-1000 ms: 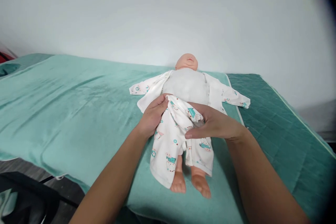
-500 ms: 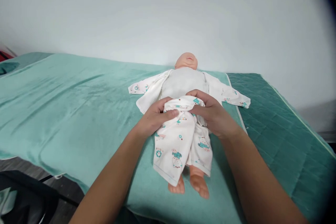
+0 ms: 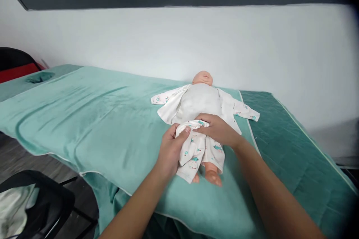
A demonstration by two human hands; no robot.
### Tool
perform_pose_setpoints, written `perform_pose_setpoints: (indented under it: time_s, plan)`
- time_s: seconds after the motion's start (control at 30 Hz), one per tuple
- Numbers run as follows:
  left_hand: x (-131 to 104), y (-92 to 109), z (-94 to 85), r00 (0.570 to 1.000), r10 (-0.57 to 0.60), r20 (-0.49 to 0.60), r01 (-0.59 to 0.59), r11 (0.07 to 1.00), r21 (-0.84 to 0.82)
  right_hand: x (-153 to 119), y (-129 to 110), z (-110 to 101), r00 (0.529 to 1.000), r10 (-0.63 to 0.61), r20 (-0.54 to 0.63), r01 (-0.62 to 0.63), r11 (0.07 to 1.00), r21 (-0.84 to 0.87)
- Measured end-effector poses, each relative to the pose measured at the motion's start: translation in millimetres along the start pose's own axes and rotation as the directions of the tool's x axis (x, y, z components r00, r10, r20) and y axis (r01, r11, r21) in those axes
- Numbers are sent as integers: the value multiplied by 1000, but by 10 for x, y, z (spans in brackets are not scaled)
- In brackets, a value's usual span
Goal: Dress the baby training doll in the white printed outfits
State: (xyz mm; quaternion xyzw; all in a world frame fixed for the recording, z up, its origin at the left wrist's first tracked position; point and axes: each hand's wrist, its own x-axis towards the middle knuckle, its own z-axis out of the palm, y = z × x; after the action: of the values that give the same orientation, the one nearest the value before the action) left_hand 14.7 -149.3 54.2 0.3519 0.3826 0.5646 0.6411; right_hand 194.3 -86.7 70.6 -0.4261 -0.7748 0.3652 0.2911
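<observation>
A baby doll [image 3: 202,77] lies on its back on a green-covered bed, head toward the wall and feet toward me. An open white patterned jacket [image 3: 171,109] is under its body, with both sleeves spread out. White patterned trousers [image 3: 214,152] cover its legs, and the feet show below the hems. My left hand [image 3: 170,149] pinches the gathered waist cloth of the trousers on the left side. On the right, my right hand [image 3: 214,129] grips the same waistband near the doll's belly, its fingertips partly hidden in the folds.
The light green cover [image 3: 112,134] spreads far to the left, and a darker quilted cover [image 3: 291,149] lies on the right. A black chair [image 3: 60,198] with cloth on it stands at lower left. A white wall [image 3: 168,41] rises behind the bed, below a dark window frame.
The view has tilted up and shifted left, showing the window frame and more of the chair. My hands have drawn closer together, and the trousers' left leg is more bunched.
</observation>
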Motion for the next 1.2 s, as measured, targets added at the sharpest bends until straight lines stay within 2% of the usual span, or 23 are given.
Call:
perform_pose_setpoints:
  time_s: [0.23,0.37,0.5,0.6,0.7,0.8,0.9,1.07,1.2]
  plan:
    - [-515,36,74,990,-134,-52,137,988,68,-35,63,52,997,-76,27,80,970,-229]
    - [-790,-25,97,986,-113,-123,126,986,107,-66,58,80,993,-103,56,115,951,-288]
    - [-1037,-74,169,974,-103,-201,119,991,69,-115,83,94,980,-170,104,197,912,-360]
    - [-1161,-131,225,969,-99,-225,116,991,64,-141,99,82,965,-211,157,258,872,-416]
    - [-1247,-271,199,965,-117,-236,132,990,47,-152,96,68,954,-213,211,286,853,-435]
    - [-1306,-456,62,958,-120,-261,133,990,35,-148,95,71,937,-225,268,325,842,-430]
    - [-1312,-542,-140,958,-77,-278,110,988,106,-143,108,94,915,-253,313,373,824,-426]
    - [-1128,-395,-459,971,0,-238,75,949,307,-171,93,146,946,-210,246,303,839,-451]
    - [-877,-278,-598,994,37,-101,17,874,485,-199,68,169,956,-197,218,278,844,-458]
